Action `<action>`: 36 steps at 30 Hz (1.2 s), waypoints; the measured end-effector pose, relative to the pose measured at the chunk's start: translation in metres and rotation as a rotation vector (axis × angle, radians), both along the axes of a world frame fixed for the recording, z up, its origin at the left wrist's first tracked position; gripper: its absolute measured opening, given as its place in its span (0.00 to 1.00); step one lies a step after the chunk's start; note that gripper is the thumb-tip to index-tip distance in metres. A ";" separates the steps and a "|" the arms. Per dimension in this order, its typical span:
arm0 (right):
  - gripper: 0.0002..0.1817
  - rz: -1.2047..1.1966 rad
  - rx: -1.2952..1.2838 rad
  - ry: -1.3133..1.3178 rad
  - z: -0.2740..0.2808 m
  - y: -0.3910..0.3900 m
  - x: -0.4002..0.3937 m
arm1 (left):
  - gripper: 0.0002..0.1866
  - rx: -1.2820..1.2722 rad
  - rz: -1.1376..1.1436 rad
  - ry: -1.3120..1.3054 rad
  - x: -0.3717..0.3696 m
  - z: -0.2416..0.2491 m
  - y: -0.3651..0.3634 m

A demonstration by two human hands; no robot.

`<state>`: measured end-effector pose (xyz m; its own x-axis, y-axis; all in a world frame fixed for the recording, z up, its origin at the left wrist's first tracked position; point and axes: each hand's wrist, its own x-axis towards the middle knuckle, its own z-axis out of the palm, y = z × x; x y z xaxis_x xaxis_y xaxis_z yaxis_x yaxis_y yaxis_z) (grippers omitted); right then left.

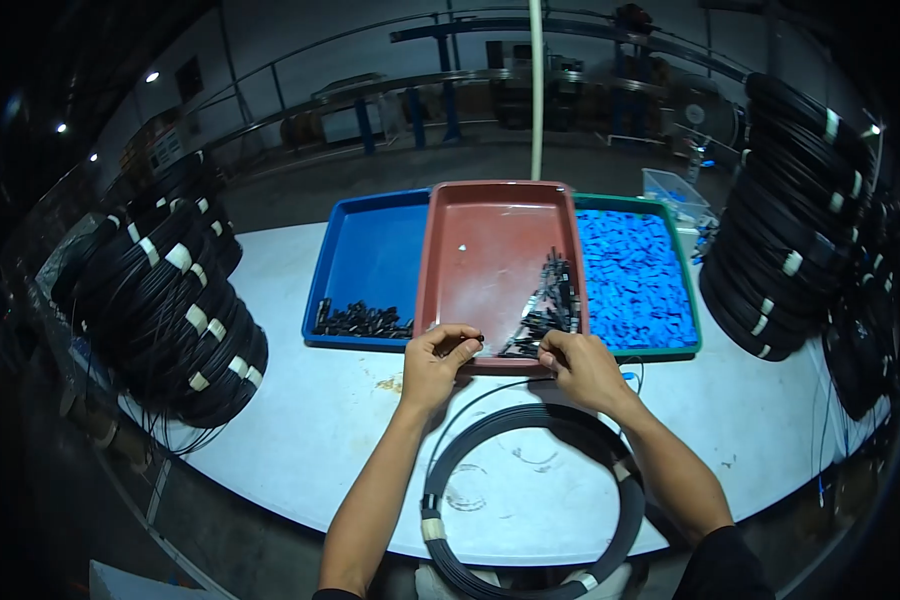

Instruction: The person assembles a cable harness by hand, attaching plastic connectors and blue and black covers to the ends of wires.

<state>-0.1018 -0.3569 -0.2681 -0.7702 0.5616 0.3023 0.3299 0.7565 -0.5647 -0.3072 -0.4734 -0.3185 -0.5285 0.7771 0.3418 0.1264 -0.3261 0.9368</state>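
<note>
My left hand (436, 368) is over the near edge of the red tray (500, 220), thumb and finger closed on a small black part (480, 338). To its right, my right hand (582, 368) is pinched beside a pile of slim black pieces (545, 318) in that tray; its fingertips hide what they hold, if anything. Between my forearms lies a coil of black cable (625, 500), bound with pale tape. One strand of it curves up toward my right hand. A small blue connector (629, 376) shows by the right wrist.
A blue tray (370, 240) with short black parts adjoins on the left, a green tray (692, 300) of blue pieces on the right. Tall stacks of cable coils stand at the left (160, 300) and right (790, 220). A clear bin (675, 190) sits behind.
</note>
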 end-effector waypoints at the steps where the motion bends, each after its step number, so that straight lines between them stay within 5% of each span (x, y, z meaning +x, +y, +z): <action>1: 0.05 -0.063 -0.023 0.023 -0.003 0.002 0.009 | 0.08 0.006 -0.003 -0.017 0.009 -0.002 0.005; 8: 0.02 -0.167 -0.039 0.418 -0.030 -0.003 0.038 | 0.11 0.019 -0.088 0.040 0.034 -0.007 0.027; 14: 0.03 -0.087 0.074 0.352 -0.035 -0.004 0.040 | 0.08 0.005 -0.134 0.065 0.034 -0.015 0.025; 18: 0.02 0.096 0.126 0.323 -0.022 -0.010 0.024 | 0.07 0.070 0.000 0.226 0.005 -0.002 0.008; 20: 0.04 0.177 0.225 0.279 -0.011 -0.015 0.001 | 0.07 -0.017 0.101 0.085 -0.017 0.018 -0.013; 23: 0.13 0.418 0.376 0.247 -0.009 -0.022 -0.049 | 0.06 -0.076 0.333 0.330 -0.086 0.026 -0.038; 27: 0.12 0.456 0.373 0.256 -0.013 -0.045 -0.123 | 0.07 -0.247 0.538 0.542 -0.168 0.032 -0.065; 32: 0.11 0.394 0.186 0.215 -0.029 -0.061 -0.161 | 0.09 -0.403 0.529 0.758 -0.212 0.023 -0.064; 34: 0.10 0.402 0.159 0.181 -0.028 -0.070 -0.172 | 0.11 -0.306 0.433 1.049 -0.225 0.016 -0.056; 36: 0.09 0.406 0.171 0.201 -0.028 -0.076 -0.187 | 0.12 -0.372 0.397 1.019 -0.230 0.017 -0.049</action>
